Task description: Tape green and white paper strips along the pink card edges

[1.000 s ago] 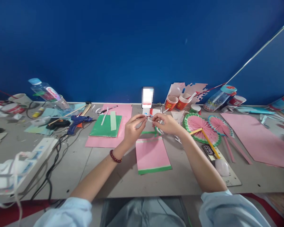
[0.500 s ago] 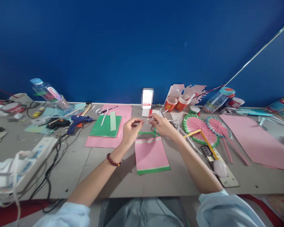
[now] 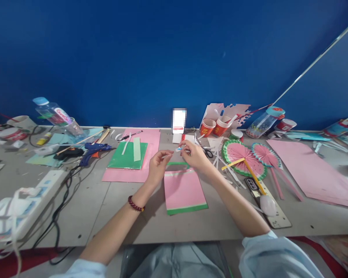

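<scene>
My left hand (image 3: pixel 159 166) is closed in a pinch above the far edge of a pink paper sheet (image 3: pixel 184 189); whatever its fingertips hold is too small to make out. Facing it, my right hand (image 3: pixel 195 155) is also pinched. A tiny white-and-blue piece (image 3: pixel 178 149) shows at the right fingertips, its kind unclear. The pink sheet lies flat between my forearms, with a green band along its near edge and a pale strip near its far edge. Just beyond it, below my fingers, lies a green paper strip (image 3: pixel 176 163), partly hidden by my right hand.
Left lie a green packet (image 3: pixel 127 156) on pink paper, a blue glue gun (image 3: pixel 94 150) and a power strip (image 3: pixel 43 202). Right are scissors (image 3: pixel 209 153), paper scraps, watermelon-patterned fans (image 3: pixel 243 154) and red paper cups (image 3: pixel 208 126). A lit phone (image 3: pixel 178 121) stands at the back.
My left fingertips have drawn slightly down and away from my right ones, widening the gap. The white-and-blue piece by my right fingertips shows more clearly. The whole view has shifted slightly.
</scene>
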Available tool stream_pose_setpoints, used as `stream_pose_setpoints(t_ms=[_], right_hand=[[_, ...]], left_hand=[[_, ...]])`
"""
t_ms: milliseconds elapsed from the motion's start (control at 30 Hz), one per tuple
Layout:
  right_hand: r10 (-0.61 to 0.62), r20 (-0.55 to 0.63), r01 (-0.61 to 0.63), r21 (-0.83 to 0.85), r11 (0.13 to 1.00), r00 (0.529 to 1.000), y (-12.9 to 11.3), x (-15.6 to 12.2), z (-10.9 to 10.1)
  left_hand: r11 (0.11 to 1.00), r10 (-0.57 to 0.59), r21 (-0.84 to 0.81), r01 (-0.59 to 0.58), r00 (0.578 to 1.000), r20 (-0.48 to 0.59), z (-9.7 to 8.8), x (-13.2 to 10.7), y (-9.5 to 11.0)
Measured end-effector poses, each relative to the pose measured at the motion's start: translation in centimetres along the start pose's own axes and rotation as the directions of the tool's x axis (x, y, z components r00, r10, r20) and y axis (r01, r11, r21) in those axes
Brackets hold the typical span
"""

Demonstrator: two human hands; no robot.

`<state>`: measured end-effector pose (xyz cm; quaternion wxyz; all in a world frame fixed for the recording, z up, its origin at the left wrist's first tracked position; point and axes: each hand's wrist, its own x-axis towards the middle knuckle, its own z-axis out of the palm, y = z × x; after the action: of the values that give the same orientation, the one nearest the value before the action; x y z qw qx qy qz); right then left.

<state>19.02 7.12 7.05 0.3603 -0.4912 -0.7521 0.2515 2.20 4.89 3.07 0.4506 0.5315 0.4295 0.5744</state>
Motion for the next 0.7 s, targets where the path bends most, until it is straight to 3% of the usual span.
stream_pose_setpoints(t_ms=[100, 267, 467, 600, 633, 700], right_hand=[[0.016, -0.035, -0.016, 0.007, 1.0, 0.999, 0.1, -0.1, 0.3], [0.062, -0.05, -0.06, 0.04, 0.997, 0.997, -0.4, -0.3, 0.4], [0.047, -0.053, -0.043, 0.062, 0.997, 0.998, -0.6, -0.3, 0.4], [0.069, -0.236, -0.067, 0.018, 0.998, 0.969, 1.3, 0.5, -0.8], [0.095, -0.234, -0.087, 0.044, 0.995, 0.968, 2.0, 0.8, -1.3], [0.113, -0.228, -0.096, 0.084, 0.992, 0.967, 3.2, 1.3, -1.9]], left_hand=[[0.962, 0.202, 0.188, -0.197, 0.979, -0.005, 0.1, -0.6, -0.2], [0.805, 0.46, 0.373, -0.461, 0.883, 0.098, 0.3, -1.3, 0.1], [0.718, 0.564, 0.395, -0.573, 0.812, 0.153, 0.2, -1.7, 0.1], [0.606, 0.653, 0.369, -0.705, 0.705, 0.275, 0.6, -2.9, 0.8], [0.619, 0.642, 0.351, -0.702, 0.71, 0.288, 0.8, -3.1, 0.9], [0.722, 0.572, 0.302, -0.623, 0.782, 0.247, 1.2, -3.3, 0.8]])
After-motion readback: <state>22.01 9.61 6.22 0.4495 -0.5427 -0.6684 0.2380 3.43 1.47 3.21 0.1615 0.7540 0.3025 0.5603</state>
